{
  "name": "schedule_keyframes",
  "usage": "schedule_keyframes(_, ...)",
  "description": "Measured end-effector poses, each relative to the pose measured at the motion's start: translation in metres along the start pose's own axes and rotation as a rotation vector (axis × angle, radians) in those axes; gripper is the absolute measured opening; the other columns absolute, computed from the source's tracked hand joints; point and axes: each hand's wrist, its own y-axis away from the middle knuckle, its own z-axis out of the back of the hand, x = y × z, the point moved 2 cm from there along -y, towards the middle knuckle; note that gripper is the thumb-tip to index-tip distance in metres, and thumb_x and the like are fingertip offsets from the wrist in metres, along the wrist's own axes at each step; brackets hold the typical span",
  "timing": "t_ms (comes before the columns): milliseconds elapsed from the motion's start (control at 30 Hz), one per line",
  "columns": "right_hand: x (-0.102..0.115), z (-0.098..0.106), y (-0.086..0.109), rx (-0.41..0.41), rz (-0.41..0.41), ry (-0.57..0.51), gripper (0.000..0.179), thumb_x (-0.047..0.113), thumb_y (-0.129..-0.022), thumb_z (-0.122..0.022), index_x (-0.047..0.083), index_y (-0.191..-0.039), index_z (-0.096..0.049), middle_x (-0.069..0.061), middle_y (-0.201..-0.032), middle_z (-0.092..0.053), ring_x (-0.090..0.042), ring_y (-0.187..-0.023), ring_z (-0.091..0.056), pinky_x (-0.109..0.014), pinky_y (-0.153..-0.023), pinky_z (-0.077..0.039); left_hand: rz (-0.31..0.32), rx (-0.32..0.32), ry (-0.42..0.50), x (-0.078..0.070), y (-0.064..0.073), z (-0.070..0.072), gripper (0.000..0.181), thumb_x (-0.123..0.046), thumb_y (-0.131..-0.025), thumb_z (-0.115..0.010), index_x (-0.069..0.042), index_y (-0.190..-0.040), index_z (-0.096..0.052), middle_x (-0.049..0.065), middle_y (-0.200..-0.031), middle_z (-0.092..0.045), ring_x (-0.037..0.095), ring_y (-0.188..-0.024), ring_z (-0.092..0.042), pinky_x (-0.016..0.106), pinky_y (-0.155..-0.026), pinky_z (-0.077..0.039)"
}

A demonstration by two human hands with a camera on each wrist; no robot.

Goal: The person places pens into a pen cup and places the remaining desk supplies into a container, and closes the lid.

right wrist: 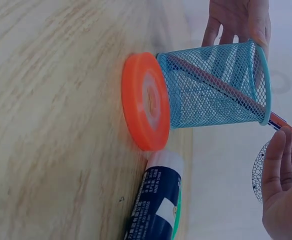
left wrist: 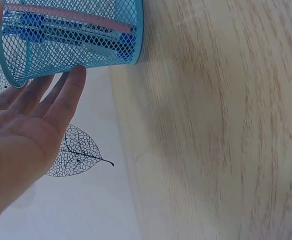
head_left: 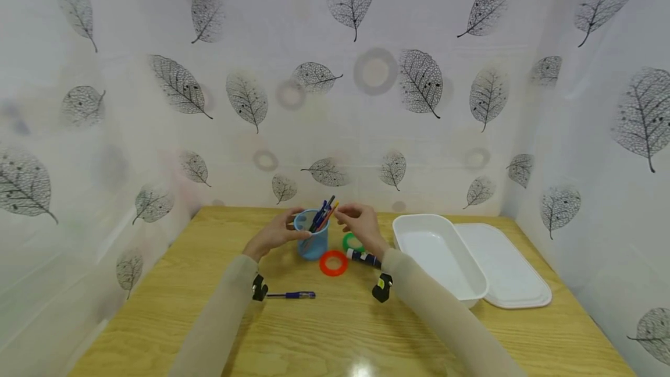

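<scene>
In the head view, my left hand point(head_left: 277, 233) holds a light blue mesh pen cup point(head_left: 313, 246), thumb on the near side and fingers round the far side. Several pens point(head_left: 320, 216) lean inside it. An orange-red pencil point(right wrist: 281, 121) slants through the cup, its upper end sticking out past the rim. Right at that end is my right hand point(head_left: 362, 226), its fingers point(right wrist: 286, 162) fairly straight and the thumb apart from them. Close by the cup's base lies a red-orange tape roll point(right wrist: 131, 100). A dark blue glue stick point(right wrist: 153, 205) with a white cap lies beside the tape.
A green tape roll point(head_left: 346, 242) lies behind the glue stick. Nearer the front is a blue pen point(head_left: 300, 295). To the right stand a white tray point(head_left: 439, 249) and its flat white lid point(head_left: 515, 272). A leaf-patterned curtain point(head_left: 366, 132) encloses the wooden table point(head_left: 324, 342).
</scene>
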Motion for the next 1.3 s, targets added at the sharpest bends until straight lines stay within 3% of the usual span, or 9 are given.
schedule_keyframes(300, -0.011, -0.006, 0.007, 0.088, -0.019, -0.003, 0.021, 0.019, -0.09, -0.072, 0.004, -0.106, -0.073, -0.013, -0.097, -0.074, -0.015, -0.079, -0.068, -0.032, -0.066, -0.059, 0.0, 0.005, -0.002, -0.001, 0.001, 0.001, 0.082, -0.03, -0.09, -0.073, -0.013, -0.154, -0.026, 0.021, -0.145, -0.048, 0.037, -0.13, -0.05, 0.055, -0.106, -0.042)
schedule_keyframes(567, -0.008, -0.014, 0.023, 0.193, 0.019, 0.018, 0.021, 0.016, -0.09, -0.071, 0.003, -0.107, -0.073, -0.021, -0.101, -0.072, -0.041, -0.092, -0.067, -0.033, -0.066, -0.059, 0.014, -0.002, -0.006, -0.002, 0.002, 0.001, 0.087, -0.034, -0.087, -0.075, -0.011, -0.154, -0.026, 0.022, -0.146, -0.047, 0.037, -0.13, -0.05, 0.055, -0.105, -0.043)
schedule_keyframes(800, -0.01, -0.017, 0.03, 0.245, 0.038, 0.079, 0.026, 0.018, -0.09, -0.072, 0.001, -0.11, -0.071, -0.012, -0.097, -0.074, -0.02, -0.083, -0.069, -0.039, -0.071, -0.059, 0.002, 0.006, -0.019, -0.003, 0.001, 0.001, 0.087, -0.032, -0.089, -0.073, -0.008, -0.155, -0.022, 0.025, -0.147, -0.044, 0.039, -0.131, -0.049, 0.055, -0.106, -0.042)
schedule_keyframes(967, -0.017, -0.02, 0.035, 0.313, 0.023, 0.048, 0.031, 0.014, -0.091, -0.071, -0.006, -0.114, -0.068, -0.018, -0.103, -0.073, -0.026, -0.089, -0.071, -0.05, -0.08, -0.058, 0.007, 0.014, -0.012, -0.005, 0.003, 0.0, 0.084, -0.028, -0.091, -0.072, -0.008, -0.155, -0.021, 0.027, -0.147, -0.043, 0.04, -0.13, -0.048, 0.056, -0.105, -0.042)
schedule_keyframes(1033, -0.02, -0.021, 0.038, 0.336, 0.018, 0.052, 0.031, 0.013, -0.091, -0.07, -0.007, -0.115, -0.068, -0.02, -0.105, -0.073, -0.031, -0.089, -0.071, -0.048, -0.079, -0.058, 0.01, 0.012, -0.014, -0.005, 0.003, 0.0, 0.085, -0.029, -0.09, -0.072, -0.009, -0.155, -0.022, 0.026, -0.148, -0.043, 0.039, -0.13, -0.048, 0.056, -0.106, -0.042)
schedule_keyframes(1133, -0.024, -0.024, 0.041, 0.364, -0.004, 0.087, 0.032, 0.016, -0.091, -0.071, -0.005, -0.116, -0.068, -0.014, -0.103, -0.074, -0.029, -0.084, -0.071, -0.037, -0.071, -0.06, 0.008, 0.003, -0.023, -0.003, 0.002, 0.001, 0.086, -0.032, -0.088, -0.074, -0.01, -0.155, -0.024, 0.024, -0.148, -0.043, 0.038, -0.13, -0.048, 0.055, -0.105, -0.042)
schedule_keyframes(1300, -0.027, -0.026, 0.046, 0.417, -0.043, 0.131, 0.03, 0.02, -0.091, -0.071, 0.002, -0.114, -0.07, -0.007, -0.103, -0.074, -0.014, -0.075, -0.068, -0.03, -0.066, -0.059, 0.016, -0.005, -0.025, -0.003, 0.001, 0.001, 0.088, -0.033, -0.087, -0.076, -0.01, -0.154, -0.025, 0.022, -0.148, -0.044, 0.037, -0.129, -0.05, 0.054, -0.105, -0.043)
